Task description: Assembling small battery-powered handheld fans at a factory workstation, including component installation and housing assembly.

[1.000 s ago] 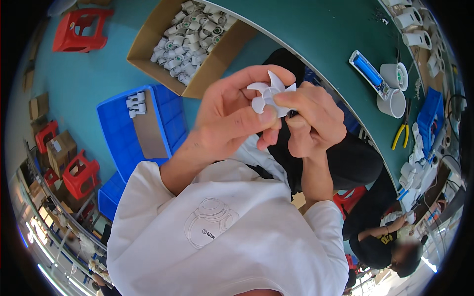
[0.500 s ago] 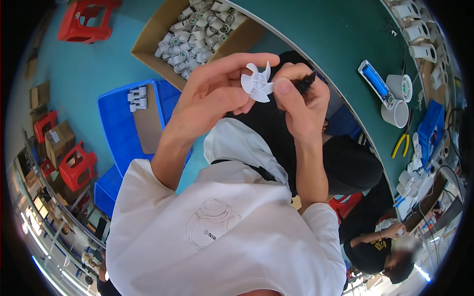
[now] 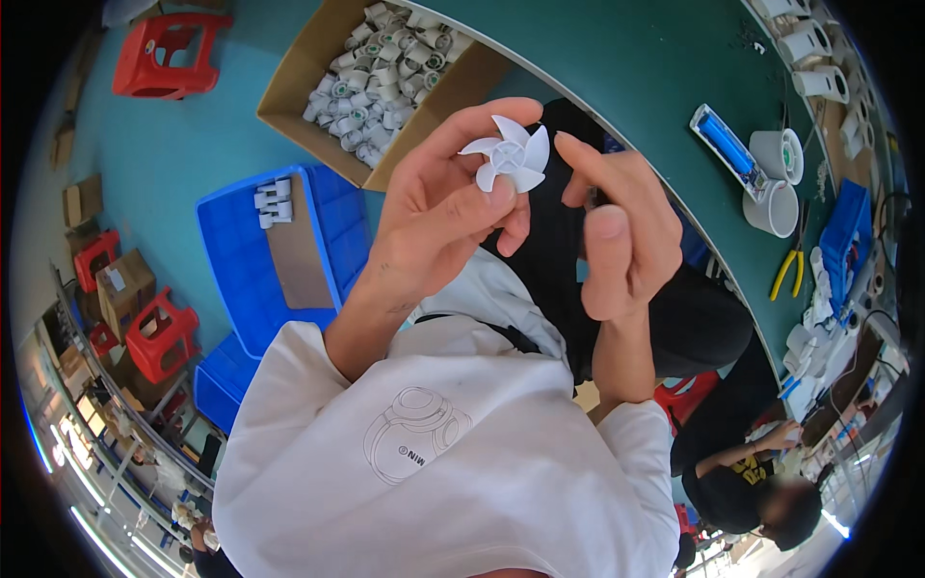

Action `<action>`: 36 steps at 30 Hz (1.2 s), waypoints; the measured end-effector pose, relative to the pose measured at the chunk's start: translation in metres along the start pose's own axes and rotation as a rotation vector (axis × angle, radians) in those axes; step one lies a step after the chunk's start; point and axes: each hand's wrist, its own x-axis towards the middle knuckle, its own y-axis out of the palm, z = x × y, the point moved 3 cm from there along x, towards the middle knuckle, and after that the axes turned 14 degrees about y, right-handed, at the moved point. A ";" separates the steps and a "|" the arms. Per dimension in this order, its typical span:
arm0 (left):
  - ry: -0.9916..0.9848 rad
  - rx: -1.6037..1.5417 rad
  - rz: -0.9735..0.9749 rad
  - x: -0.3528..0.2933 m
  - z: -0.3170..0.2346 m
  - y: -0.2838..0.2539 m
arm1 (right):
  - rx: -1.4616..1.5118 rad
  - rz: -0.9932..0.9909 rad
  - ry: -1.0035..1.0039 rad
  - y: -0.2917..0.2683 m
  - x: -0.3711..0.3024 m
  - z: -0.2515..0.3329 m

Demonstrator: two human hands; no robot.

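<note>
In my left hand [image 3: 434, 197], a small white fan blade wheel [image 3: 508, 156] is pinched at its rim between thumb and fingers. Several curved blades spread around its round hub, which faces up. My right hand [image 3: 626, 226] is just to the right of the wheel and apart from it. Its thumb stands away from the outstretched index finger, while the other fingers are bent and partly hidden. No held thing shows plainly in this hand. Both hands are raised above my dark-clothed lap.
A cardboard box [image 3: 279, 101] holds many white cylindrical parts [image 3: 385, 72]. Beside it, a blue bin [image 3: 226, 260] contains several white parts. Along the right, the green table [image 3: 665, 58] bears white cups [image 3: 771, 210], a blue cylinder [image 3: 727, 144] and yellow-handled pliers [image 3: 788, 275]. Another person [image 3: 742, 486] sits at lower right.
My right hand has drawn away from the fan blade wheel and turned. The black pointed thing in it no longer shows. The wheel has turned in my left hand and shifted slightly right.
</note>
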 end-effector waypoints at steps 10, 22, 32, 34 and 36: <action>-0.169 -0.224 -0.039 -0.007 0.005 0.014 | -0.249 -0.067 -0.369 -0.003 0.003 0.006; -0.210 -0.301 -0.005 -0.008 0.004 0.020 | -0.230 -0.061 -0.374 -0.004 0.004 0.009; -0.207 -0.345 0.056 -0.009 0.008 0.021 | -0.218 -0.038 -0.402 -0.005 0.001 0.007; -0.210 -0.344 0.034 -0.011 0.008 0.024 | -0.215 -0.047 -0.414 -0.005 0.001 0.005; -0.212 -0.344 0.012 -0.012 0.009 0.025 | -0.212 -0.056 -0.428 -0.005 0.001 0.005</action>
